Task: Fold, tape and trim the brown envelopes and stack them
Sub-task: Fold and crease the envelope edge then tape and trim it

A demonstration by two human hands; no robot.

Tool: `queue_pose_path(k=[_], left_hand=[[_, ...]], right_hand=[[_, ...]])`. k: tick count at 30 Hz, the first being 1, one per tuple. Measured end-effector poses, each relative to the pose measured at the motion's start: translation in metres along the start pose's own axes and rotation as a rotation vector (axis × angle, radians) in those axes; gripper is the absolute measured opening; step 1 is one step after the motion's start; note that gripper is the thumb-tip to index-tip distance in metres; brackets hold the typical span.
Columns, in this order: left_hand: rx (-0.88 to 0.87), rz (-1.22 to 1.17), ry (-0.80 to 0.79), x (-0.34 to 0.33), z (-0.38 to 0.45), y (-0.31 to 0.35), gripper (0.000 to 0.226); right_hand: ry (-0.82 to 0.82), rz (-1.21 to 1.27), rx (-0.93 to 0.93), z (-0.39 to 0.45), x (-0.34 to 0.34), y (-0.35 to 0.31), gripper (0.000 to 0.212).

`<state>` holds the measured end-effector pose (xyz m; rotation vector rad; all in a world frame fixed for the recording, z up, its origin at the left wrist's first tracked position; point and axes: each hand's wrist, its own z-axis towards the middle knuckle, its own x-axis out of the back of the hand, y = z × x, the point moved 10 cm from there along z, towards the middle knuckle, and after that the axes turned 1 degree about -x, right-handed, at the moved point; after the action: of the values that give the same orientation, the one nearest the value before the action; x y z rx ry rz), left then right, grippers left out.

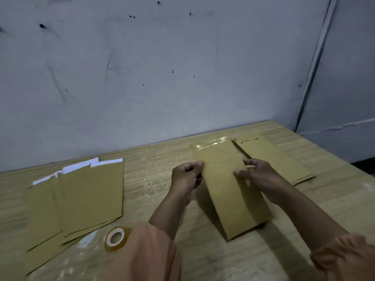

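Dim, bluish light; soft focus, wide-angle bending at edges.

Held brown paper envelope centre-right on wooden table; finished stack behind-right; unsealed pile left; clear tape roll before it.

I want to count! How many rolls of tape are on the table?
1. The tape roll lies flat on the wooden table, near the front, between the fanned pile of envelopes and the left sleeve. Others may be hidden.
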<state>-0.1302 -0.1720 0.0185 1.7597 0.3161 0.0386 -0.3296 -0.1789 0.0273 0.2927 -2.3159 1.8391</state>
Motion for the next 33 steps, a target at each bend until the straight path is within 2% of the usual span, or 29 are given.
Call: queue_pose_path(k=[4, 7, 14, 18, 22, 26, 29, 33], left_hand=[[0.035, 0.111, -0.125, -0.046, 0.015, -0.008, 0.018], [0.046, 0.167, -0.198, -0.085, 0.028, -0.014, 0.012], [0.04, 0.226, -0.03, -0.129, 0.078, -0.032, 0.014], [0.01, 0.29, -0.026, -0.159, 0.11, -0.044, 0.024], [-0.033, 0.355, -0.023, -0.176, 0.131, -0.052, 0.025], [-0.094, 0.45, -0.003, -0.176, 0.131, -0.046, 0.01], [-0.121, 0.451, 0.029, -0.166, 0.126, -0.037, 0.018], [-0.181, 0.473, 0.032, -0.138, 0.11, -0.014, 0.028]], right_hand=[[0.161, -0.13, 0.031, 0.019, 0.045, 0.0, 0.044], [0.244, -0.169, 0.023, 0.041, 0.075, 0.007, 0.042], [0.427, -0.297, 0.035, 0.083, 0.129, 0.011, 0.036], [0.466, -0.4, 0.05, 0.111, 0.151, 0.009, 0.035], [0.489, -0.475, 0.031, 0.131, 0.159, 0.015, 0.036], [0.47, -0.534, -0.014, 0.138, 0.156, 0.028, 0.037], [0.523, -0.604, -0.009, 0.131, 0.154, 0.023, 0.039], [0.518, -0.69, 0.098, 0.113, 0.121, 0.0, 0.031]])
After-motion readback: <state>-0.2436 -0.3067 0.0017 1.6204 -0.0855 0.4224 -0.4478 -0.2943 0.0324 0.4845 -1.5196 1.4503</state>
